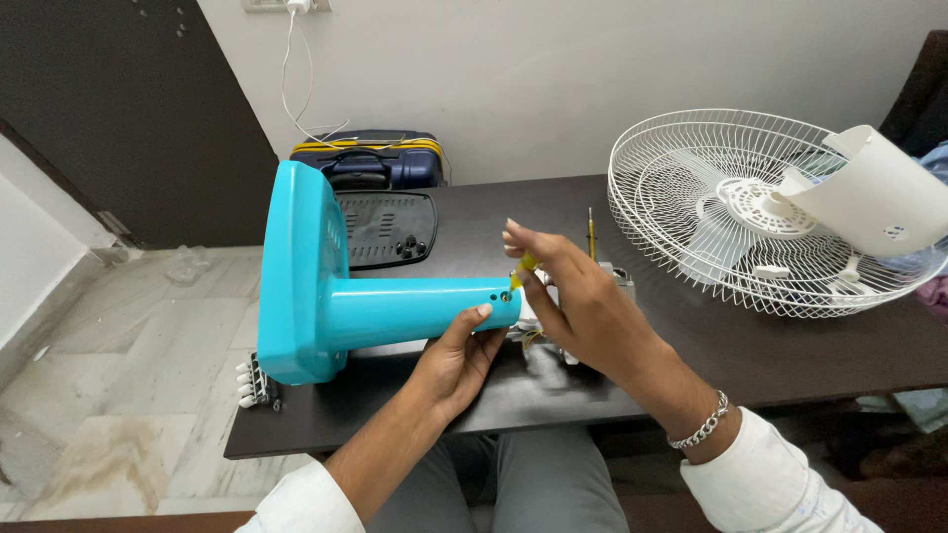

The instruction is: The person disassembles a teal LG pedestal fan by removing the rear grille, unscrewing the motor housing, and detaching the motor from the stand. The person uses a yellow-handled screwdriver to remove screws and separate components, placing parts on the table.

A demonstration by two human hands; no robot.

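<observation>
Screw going into the turquoise fan stand

Sleeves and grey trousers fill the bottom edge, and from them both arms reach up over the counter (pixel 810 345). My left hand (pixel 456 357) is clenched round the free end of the stand column (pixel 415 311), thumb on top, steadying it. My right hand (pixel 583 306) pinches a small yellow-handled screwdriver (pixel 524 267) between thumb and fingertips, its tip set at a hole (pixel 506 295) near the column's end; a second hole sits just beside it at 9 o'clock.

Judged from this, the step in hand is driving or loosening a screw at that hole. The next move calls for keeping the tool square to the hole and the column from rolling, since it is round and only one hand holds it.

The stand lies on its side at the counter's middle left. Its long axis runs from 9 to 3 o'clock: the base (pixel 296 276) stands on edge at 9, overhanging the counter's edge, and the open end points to 3, towards my right hand.

At 2 o'clock lies a white fan guard (pixel 691 158) with a white blade (pixel 879 197) on it. At 12 lies a black cover (pixel 387 227), beyond it a blue suitcase (pixel 380 163)
</observation>
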